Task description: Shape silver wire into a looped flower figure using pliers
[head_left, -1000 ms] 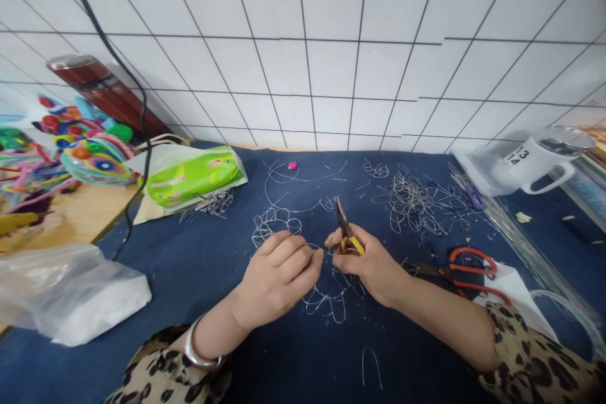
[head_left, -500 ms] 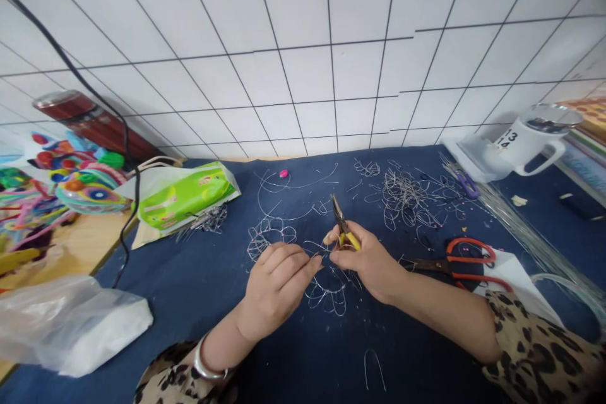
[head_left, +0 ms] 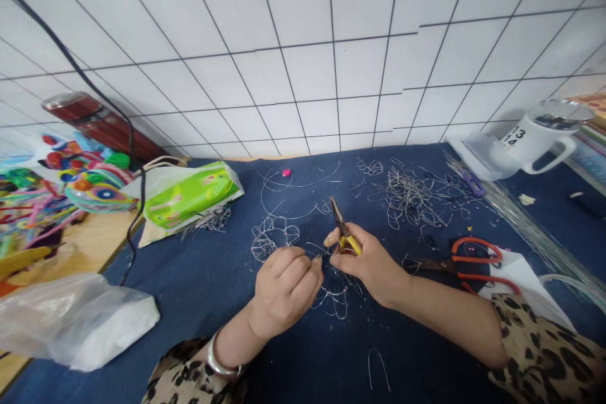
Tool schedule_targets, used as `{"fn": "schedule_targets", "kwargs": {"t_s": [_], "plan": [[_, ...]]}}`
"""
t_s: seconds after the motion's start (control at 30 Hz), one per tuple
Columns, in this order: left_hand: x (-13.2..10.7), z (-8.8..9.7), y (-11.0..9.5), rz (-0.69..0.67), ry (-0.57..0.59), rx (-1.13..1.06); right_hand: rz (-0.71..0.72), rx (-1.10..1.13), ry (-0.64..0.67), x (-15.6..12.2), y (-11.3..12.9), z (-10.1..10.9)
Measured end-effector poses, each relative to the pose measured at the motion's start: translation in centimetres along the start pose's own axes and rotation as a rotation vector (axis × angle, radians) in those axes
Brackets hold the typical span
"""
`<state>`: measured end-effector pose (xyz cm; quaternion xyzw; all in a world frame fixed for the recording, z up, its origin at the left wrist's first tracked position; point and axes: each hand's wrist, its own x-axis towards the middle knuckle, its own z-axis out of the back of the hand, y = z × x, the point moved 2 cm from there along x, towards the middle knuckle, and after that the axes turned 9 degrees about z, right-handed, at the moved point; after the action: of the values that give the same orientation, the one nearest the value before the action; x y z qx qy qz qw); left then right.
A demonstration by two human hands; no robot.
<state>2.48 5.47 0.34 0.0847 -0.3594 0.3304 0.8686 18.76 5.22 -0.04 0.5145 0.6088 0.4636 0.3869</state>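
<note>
Pliers with yellow handles (head_left: 348, 241) lie in my right hand (head_left: 372, 265), their dark jaws pointing up and away. Fingertips of that hand are also at a thin wire (head_left: 314, 247) between the two hands. My left hand (head_left: 286, 287) is closed, thumb and forefinger pinching the wire. Below and between the hands a wire shape with petal-like loops (head_left: 337, 304) rests on the cloth. Just beyond my left hand lies another looped wire flower (head_left: 274, 237). A bent U-shaped wire (head_left: 379, 369) is near the front edge.
On the blue cloth (head_left: 199, 303) are a tangled wire pile (head_left: 407, 192), red-handled scissors (head_left: 473, 259), straight wires (head_left: 544, 233) and a green tissue pack (head_left: 192, 196). A white mug (head_left: 544, 139) stands at the right back, a plastic bag (head_left: 95, 322) at the left. A tiled wall (head_left: 307, 76) closes the back.
The view has shifted slightly, so most things appear a little further right. My left hand has turned slightly, still pinching the wire; the pliers stay in my right hand.
</note>
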Motion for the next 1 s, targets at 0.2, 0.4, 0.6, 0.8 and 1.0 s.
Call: {"fn": "schedule_targets", "kwargs": {"t_s": [0.2, 0.4, 0.6, 0.8, 1.0], "plan": [[-0.3, -0.2, 0.0, -0.042, 0.022, 0.056, 0.015, 0.019, 0.006, -0.1, 0.0, -0.2], [-0.2, -0.3, -0.1, -0.059, 0.058, 0.074, 0.044, -0.036, 0.004, -0.2, -0.1, -0.3], [-0.1, -0.4, -0.3, -0.081, 0.085, 0.082, 0.042, -0.073, 0.016, -0.2, 0.1, -0.4], [0.4, -0.6, -0.6, -0.079, 0.094, 0.052, 0.036, -0.121, 0.048, -0.2, 0.6, -0.5], [1.2, -0.4, 0.9, 0.252, 0.111, -0.373, 0.021, -0.06, 0.01, 0.1, 0.4, -0.1]]}}
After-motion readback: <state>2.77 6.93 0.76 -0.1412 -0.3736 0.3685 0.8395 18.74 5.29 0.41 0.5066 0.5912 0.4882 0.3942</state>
